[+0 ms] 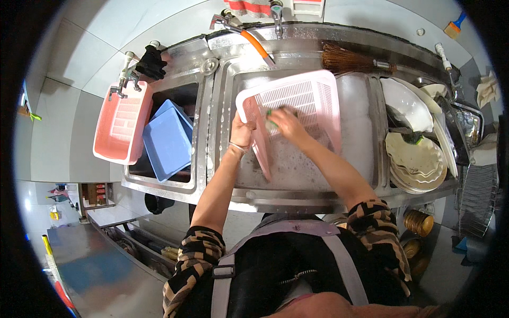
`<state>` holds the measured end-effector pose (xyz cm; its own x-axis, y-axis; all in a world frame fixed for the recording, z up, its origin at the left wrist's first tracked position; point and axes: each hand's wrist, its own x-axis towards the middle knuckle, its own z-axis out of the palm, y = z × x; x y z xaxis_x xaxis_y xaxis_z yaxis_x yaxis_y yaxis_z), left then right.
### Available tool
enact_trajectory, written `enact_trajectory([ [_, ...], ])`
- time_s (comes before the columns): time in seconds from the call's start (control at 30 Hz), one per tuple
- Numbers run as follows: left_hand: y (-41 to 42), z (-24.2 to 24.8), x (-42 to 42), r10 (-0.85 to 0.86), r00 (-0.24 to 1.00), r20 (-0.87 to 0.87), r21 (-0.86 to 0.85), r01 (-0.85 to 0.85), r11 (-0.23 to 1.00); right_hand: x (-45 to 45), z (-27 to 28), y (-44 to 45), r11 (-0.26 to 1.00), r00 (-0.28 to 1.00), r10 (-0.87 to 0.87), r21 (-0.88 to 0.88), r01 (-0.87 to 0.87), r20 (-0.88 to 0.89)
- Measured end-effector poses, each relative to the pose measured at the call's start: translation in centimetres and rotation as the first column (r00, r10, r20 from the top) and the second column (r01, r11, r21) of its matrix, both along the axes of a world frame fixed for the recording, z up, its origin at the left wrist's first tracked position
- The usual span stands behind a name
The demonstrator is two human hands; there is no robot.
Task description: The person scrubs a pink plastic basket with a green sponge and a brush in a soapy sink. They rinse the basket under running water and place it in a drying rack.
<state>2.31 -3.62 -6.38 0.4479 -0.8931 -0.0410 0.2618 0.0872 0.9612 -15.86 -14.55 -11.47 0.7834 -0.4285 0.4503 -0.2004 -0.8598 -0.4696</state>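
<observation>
A pink slotted plastic basket (328, 89) is tilted in the middle basin of a stainless steel sink (278, 195), its lower part in foamy water (302, 159). My left hand (242, 131) grips the basket's left rim. Inside the basket, my right hand (287, 123) is blurred and holds a scrubbing pad (271, 116), of which green bits show at the fingers. The pad's full shape is hidden.
Left basin: blue trays (169, 143) and another pink basket (123, 123). Right: stacked plates (415, 159) and a white bowl (407, 105). Behind: an orange-sleeved faucet (252, 41) and a bristle brush (350, 59). Black gloves (151, 63) hang at the back left.
</observation>
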Motion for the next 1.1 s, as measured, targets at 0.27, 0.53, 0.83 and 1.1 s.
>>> enact_trajectory([
  [0.27,-0.2,-1.5,-0.4,-0.117,0.992,-0.045,0.035,0.119,0.992,-2.3,0.6,0.2,0.998,1.0,-0.01,0.066,0.008,0.019],
  [0.53,-1.6,-1.6,-0.1,-0.112,0.993,-0.023,0.128,0.114,0.985,-0.2,-0.9,2.5,1.0,0.996,0.014,0.005,-0.014,-0.09],
  [0.83,-4.3,-1.9,0.1,-0.125,0.991,-0.039,0.238,0.13,0.963,4.2,2.4,0.4,0.95,0.942,-0.305,0.108,0.292,0.142],
  [1.1,-4.3,-1.4,0.8,-0.094,0.994,0.06,0.237,0.077,0.968,-0.1,4.5,-4.1,0.969,0.931,-0.24,-0.004,0.248,-0.275],
])
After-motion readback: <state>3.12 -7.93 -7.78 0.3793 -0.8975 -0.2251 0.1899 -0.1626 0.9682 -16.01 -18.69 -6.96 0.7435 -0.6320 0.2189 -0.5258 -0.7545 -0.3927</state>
